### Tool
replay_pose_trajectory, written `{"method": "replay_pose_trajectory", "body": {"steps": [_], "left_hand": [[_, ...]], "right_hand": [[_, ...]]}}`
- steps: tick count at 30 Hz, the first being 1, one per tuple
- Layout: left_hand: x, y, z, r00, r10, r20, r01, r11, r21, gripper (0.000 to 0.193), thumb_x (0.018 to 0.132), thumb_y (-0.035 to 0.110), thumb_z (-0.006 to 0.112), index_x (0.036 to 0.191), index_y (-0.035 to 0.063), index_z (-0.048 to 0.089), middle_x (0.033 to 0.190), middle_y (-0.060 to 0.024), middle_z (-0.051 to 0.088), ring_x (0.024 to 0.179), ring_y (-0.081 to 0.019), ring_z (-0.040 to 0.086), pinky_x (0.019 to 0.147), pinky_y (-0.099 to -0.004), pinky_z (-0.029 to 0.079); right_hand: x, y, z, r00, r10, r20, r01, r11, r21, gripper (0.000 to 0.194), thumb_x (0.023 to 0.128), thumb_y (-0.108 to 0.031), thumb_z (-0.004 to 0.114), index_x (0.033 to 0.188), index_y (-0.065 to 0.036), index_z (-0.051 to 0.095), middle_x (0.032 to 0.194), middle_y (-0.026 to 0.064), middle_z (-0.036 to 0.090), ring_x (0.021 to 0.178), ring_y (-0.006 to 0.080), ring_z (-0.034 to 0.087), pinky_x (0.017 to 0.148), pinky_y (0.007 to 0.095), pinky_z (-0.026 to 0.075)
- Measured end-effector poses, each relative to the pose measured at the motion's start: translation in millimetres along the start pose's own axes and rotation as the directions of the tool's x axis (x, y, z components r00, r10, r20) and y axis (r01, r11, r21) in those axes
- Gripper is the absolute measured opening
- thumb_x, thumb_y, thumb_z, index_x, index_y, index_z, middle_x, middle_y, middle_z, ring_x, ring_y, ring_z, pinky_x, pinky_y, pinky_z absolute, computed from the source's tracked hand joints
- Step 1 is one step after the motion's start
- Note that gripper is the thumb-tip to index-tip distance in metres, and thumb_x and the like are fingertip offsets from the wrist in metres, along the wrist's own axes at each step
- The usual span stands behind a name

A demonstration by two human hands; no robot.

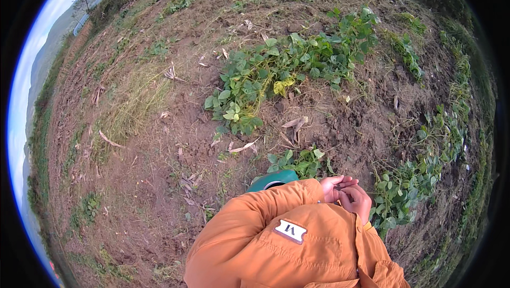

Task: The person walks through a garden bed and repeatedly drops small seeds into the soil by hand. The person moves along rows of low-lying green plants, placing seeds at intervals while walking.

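My left hand [331,187] is cupped, palm turned up, with its fingers stretched to the right. Against it lies my right hand [357,201], its fingers curled over the left palm. A small dark patch shows between them; whether it is soil, seeds or shadow is unclear. Orange jacket sleeves [275,204] cover both arms. Partly behind the left sleeve is a rounded green object [275,180] with a dark opening, most of it hidden. Just beyond the hands grows a small clump of leafy bean-like plants [299,163].
A larger heap of green vines [287,65] lies ahead on bare brown soil [191,120]. More vines [410,184] run along the right. Dry corn husks [297,124] and cut grass [135,109] are scattered about. Sky and hills [44,53] show at the far left.
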State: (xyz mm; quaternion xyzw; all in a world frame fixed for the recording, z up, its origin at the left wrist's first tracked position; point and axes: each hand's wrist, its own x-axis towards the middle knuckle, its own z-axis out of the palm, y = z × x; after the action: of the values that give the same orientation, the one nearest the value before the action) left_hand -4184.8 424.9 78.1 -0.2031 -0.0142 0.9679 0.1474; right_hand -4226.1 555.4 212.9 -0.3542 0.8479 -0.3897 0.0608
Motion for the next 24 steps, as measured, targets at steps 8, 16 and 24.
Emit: {"method": "replay_pose_trajectory", "body": {"steps": [8, 16, 24], "left_hand": [[3, 2, -2, 0.998, 0.063, -0.006, -0.063, 0.996, -0.061, 0.034, 0.115, 0.025, 0.039, 0.122, 0.0019, 0.063, 0.143, -0.0189, 0.065, 0.135, -0.0343, 0.062, 0.113, -0.0505, 0.053], [-25, 19, -6, 0.978, 0.205, 0.036, -0.200, 0.975, -0.098, 0.033, 0.114, 0.027, 0.041, 0.123, 0.0028, 0.063, 0.141, -0.0174, 0.067, 0.132, -0.0320, 0.062, 0.109, -0.0472, 0.053], [-61, 29, -2, 0.925, 0.380, -0.003, -0.377, 0.916, -0.139, 0.035, 0.114, 0.026, 0.040, 0.124, 0.0024, 0.063, 0.141, -0.0183, 0.067, 0.134, -0.0322, 0.062, 0.112, -0.0485, 0.052]], "right_hand": [[7, -4, 9, 0.990, 0.084, 0.116, -0.093, 0.993, 0.075, 0.007, 0.085, -0.003, 0.080, 0.091, 0.000, 0.077, 0.084, 0.0087, 0.071, 0.067, 0.0187, 0.068, 0.061, 0.0309, 0.054], [23, -17, 27, 0.968, -0.046, 0.245, 0.023, 0.995, 0.094, 0.008, 0.087, -0.002, 0.080, 0.093, 0.001, 0.077, 0.086, 0.0052, 0.071, 0.068, 0.0126, 0.066, 0.059, 0.0276, 0.052], [40, -40, 40, 0.926, -0.186, 0.328, 0.141, 0.978, 0.156, 0.008, 0.086, -0.004, 0.079, 0.093, 0.000, 0.077, 0.086, 0.0090, 0.071, 0.069, 0.0192, 0.069, 0.062, 0.0300, 0.054]]}}
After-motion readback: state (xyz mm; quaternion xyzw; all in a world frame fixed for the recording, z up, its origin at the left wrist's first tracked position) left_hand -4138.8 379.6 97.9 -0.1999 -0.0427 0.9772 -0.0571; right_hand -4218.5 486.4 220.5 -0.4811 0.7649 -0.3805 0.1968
